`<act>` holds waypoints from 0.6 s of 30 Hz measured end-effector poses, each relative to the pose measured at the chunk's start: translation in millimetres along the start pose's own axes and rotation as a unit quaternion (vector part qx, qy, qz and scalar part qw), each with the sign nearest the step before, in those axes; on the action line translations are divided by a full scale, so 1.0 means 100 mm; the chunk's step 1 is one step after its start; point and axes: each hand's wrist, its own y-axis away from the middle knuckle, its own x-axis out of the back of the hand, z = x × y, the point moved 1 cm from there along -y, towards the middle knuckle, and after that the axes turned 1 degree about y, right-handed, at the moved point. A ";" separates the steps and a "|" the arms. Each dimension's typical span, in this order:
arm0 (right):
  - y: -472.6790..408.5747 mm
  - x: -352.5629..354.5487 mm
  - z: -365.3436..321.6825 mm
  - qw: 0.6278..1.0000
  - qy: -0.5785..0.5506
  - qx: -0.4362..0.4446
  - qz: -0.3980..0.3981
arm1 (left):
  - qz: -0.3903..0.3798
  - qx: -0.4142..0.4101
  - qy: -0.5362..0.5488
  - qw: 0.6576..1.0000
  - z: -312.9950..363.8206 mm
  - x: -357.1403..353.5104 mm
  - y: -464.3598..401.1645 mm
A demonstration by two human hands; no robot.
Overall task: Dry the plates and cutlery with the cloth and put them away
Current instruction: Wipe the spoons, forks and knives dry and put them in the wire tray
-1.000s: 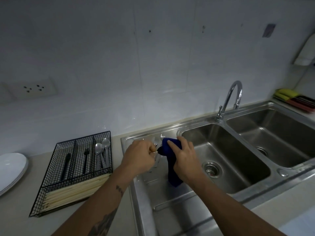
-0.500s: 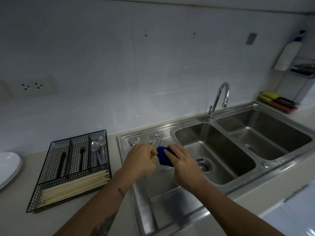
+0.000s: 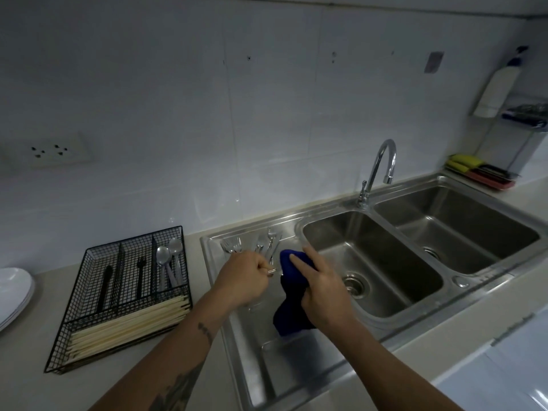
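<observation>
Over the sink's drainboard [image 3: 267, 336], left hand [image 3: 243, 280] pinching a cutlery handle [image 3: 271, 271], right hand [image 3: 323, 292] clamped on blue cloth [image 3: 289, 307] for wiping; wire tray [image 3: 124, 292] left of sink, awaiting dried pieces.

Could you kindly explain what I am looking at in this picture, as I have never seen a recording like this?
There is no machine here: a person wears a camera on the head, looking forward and down at their own two bare hands over a kitchen worktop. The left hand grips a piece of metal cutlery, mostly hidden. The right hand holds a blue cloth around it. More cutlery lies on the sink's draining board. On the left stands a black wire organiser holding spoons and chopsticks; white plates sit at the far left.
</observation>
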 end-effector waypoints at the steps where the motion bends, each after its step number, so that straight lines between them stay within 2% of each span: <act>1: 0.01 -0.02 0.05 0.999 -0.008 -0.032 -0.003 | -0.001 0.002 -0.004 1.000 -0.02 0.00 0.01; 3: 0.02 -0.01 0.07 0.999 -0.012 -0.051 0.010 | 0.001 0.010 -0.001 1.000 -0.04 -0.01 0.04; 7: 0.06 0.02 -0.01 0.998 0.005 0.066 0.003 | -0.007 0.004 0.034 0.999 0.03 -0.03 0.04; 8: 0.05 0.01 0.03 0.999 -0.001 0.054 0.001 | -0.011 0.000 0.041 0.999 0.04 -0.04 0.04; 11: 0.02 -0.02 0.18 0.998 -0.037 -0.056 0.007 | -0.016 -0.003 0.055 0.998 0.02 -0.12 0.08; 14: 0.01 -0.02 0.16 0.999 -0.036 -0.032 0.004 | -0.021 -0.019 0.085 0.996 -0.01 -0.20 0.12; 16: 0.01 0.00 0.11 0.999 -0.029 -0.015 0.008 | -0.013 -0.033 0.066 0.997 -0.01 -0.23 0.10; 18: 0.01 0.01 0.11 0.999 -0.026 -0.041 0.009 | 0.020 -0.038 0.029 0.999 -0.02 -0.25 0.05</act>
